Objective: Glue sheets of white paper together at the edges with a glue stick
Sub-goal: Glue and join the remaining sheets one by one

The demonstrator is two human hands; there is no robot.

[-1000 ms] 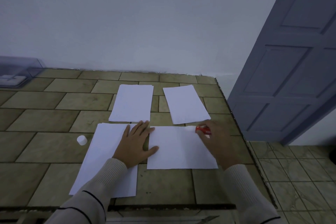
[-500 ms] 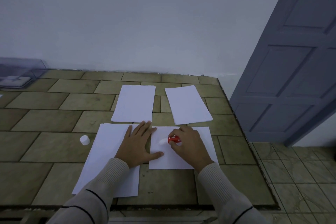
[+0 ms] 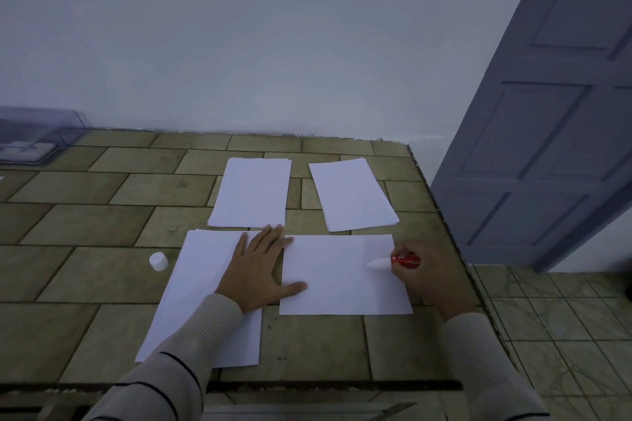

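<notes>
Gripping glue stick (image 3: pixel 393 262), right hand (image 3: pixel 431 275); left hand (image 3: pixel 260 270) flat, pressing sheet (image 3: pixel 342 278).

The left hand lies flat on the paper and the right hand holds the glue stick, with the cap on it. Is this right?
Not quite. The cap is off: in the head view it stands on the table, left of the paper. The rest holds: the left hand lies flat on the paper and the right hand holds the glue stick.
</notes>
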